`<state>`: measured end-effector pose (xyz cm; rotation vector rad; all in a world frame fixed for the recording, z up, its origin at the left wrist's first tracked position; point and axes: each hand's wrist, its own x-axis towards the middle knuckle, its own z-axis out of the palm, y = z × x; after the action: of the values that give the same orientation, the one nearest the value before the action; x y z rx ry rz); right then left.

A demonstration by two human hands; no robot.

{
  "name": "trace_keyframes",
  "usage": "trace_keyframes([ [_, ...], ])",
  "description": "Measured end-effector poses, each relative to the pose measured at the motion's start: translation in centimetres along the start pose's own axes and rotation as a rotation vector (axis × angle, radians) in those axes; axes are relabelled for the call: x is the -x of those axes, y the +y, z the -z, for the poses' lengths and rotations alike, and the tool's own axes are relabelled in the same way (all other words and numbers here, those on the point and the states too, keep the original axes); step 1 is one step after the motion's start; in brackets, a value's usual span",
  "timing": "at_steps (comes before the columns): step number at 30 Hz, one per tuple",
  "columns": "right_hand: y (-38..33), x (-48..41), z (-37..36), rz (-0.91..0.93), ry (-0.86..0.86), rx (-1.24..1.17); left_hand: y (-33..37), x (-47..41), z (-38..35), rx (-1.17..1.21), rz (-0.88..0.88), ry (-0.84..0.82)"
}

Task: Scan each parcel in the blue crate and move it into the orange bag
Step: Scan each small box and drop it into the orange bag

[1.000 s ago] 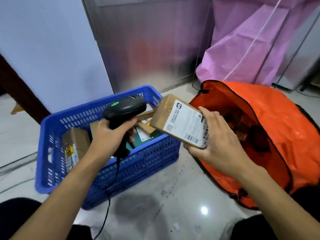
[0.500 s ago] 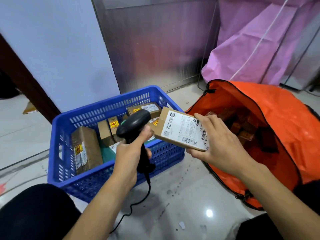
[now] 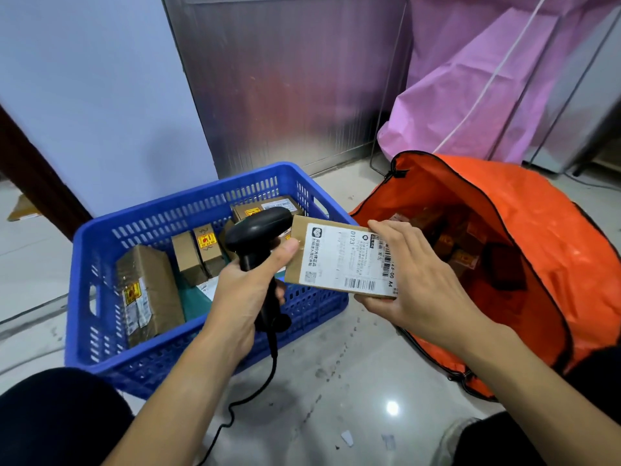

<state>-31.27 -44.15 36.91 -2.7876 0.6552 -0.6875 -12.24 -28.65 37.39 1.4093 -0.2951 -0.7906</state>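
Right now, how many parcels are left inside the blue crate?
4 visible: a large one at the left wall, two upright mid-crate, one at the back. The barcode scanner may hide more.

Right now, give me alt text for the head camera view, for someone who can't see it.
A person's right hand holds a labelled cardboard parcel beside a black barcode scanner gripped in the left hand. Behind them on the floor, a blue crate holds more parcels, and an open orange bag sits to its right.
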Motion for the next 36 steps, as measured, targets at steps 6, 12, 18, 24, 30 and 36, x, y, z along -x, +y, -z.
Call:
trace_keyframes([
  [6, 0.4, -0.6, 0.6, 0.065, 0.002, -0.069, -0.6, -0.6, 0.1, 0.006, -0.002, 0.013],
  [12, -0.8, -1.2, -0.2, -0.469, 0.088, -0.642, -0.9, -0.5, -1.1, 0.223, 0.08, 0.153],
  [18, -2.6, -1.2, -1.2, -0.885, 0.093, -1.471, -1.8, 1.3, -2.4, 0.135, 0.138, 0.123],
  [24, -4.0, -0.3, -1.2, -0.965, 0.218, -1.732, -3.0, 3.8, -4.4, 0.086, 0.104, 0.153],
  [30, -4.1, -0.7, -0.6, -0.943, 0.193, -1.622, -3.2, 4.8, -5.1, 0.075, 0.208, 0.086],
  [36, 1.0, -3.1, 3.3, -0.797, 0.395, -1.235, -1.6, 4.2, -4.3, 0.116, 0.064, -0.005],
])
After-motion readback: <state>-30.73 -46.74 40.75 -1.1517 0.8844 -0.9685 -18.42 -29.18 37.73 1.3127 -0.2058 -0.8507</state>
